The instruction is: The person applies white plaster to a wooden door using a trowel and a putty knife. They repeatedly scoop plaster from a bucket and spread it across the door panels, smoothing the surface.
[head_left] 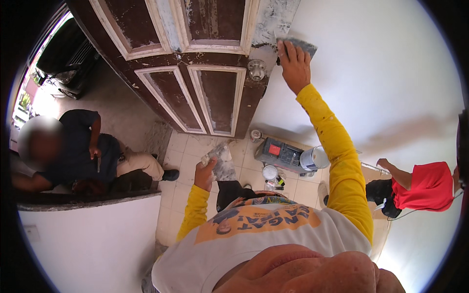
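Observation:
My right hand (295,63) is raised and closed on a wide putty knife (307,47), its flat blade at the edge of the brown panelled door (215,95). Grey-white filler (273,22) is smeared along that edge, above a round metal doorknob (256,70) just below my hand. Lower down, near my body, my left hand (205,174) grips a flat metal plate (224,163) coated with whitish filler. The handle of the knife is mostly hidden under my fingers.
On the tiled floor stand a grey toolbox (277,155), a white bucket (314,159) and an open tub (269,172). A person in a dark shirt (83,141) sits at left; another in red (425,186) is at right. A car (68,58) stands outside.

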A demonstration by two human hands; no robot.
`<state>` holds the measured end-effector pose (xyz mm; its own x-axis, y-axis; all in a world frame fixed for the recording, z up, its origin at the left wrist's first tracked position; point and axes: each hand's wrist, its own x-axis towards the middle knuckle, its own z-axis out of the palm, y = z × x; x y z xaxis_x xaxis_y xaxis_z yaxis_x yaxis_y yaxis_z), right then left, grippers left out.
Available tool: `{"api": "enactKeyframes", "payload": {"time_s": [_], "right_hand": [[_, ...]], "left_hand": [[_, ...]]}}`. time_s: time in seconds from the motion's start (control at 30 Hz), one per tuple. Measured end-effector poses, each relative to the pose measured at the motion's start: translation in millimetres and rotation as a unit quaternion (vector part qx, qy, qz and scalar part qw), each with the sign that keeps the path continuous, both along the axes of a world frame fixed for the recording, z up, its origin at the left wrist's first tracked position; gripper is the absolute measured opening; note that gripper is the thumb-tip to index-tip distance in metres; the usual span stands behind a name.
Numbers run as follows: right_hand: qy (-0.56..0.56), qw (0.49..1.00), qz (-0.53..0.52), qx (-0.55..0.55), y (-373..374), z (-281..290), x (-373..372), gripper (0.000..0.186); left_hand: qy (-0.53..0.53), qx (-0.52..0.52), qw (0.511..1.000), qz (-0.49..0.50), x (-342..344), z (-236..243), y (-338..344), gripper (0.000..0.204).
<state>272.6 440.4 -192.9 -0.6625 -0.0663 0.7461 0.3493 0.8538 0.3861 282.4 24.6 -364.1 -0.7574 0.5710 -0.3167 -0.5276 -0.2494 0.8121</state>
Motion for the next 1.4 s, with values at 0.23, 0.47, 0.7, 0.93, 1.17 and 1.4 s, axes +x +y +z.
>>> {"api": "enactKeyframes", "payload": {"time_s": [0.23,0.47,0.7,0.93,1.17,1.4], "right_hand": [[-0.012,0.998,-0.029,0.050,-7,-5,-34,0.059],[-0.018,0.999,0.008,-0.034,-14,-34,-6,0.060],[-0.019,1.000,0.006,0.011,-3,18,-24,0.061],[-0.021,0.996,0.056,-0.066,-25,-14,7,0.057],[-0.021,1.000,-0.011,0.019,13,15,-3,0.056],[0.086,0.943,0.119,-0.298,-10,-33,32,0.056]], "left_hand": [[-0.003,-0.047,0.997,-0.054,-2,-16,12,0.028],[0.014,0.042,0.997,-0.058,-30,-29,29,0.034],[-0.046,0.415,0.905,-0.087,-146,56,157,0.048],[0.051,0.549,0.822,-0.143,-217,158,220,0.052],[0.011,0.510,0.853,-0.109,-236,153,257,0.040],[-0.007,0.487,0.870,-0.072,-245,141,245,0.042]]}}
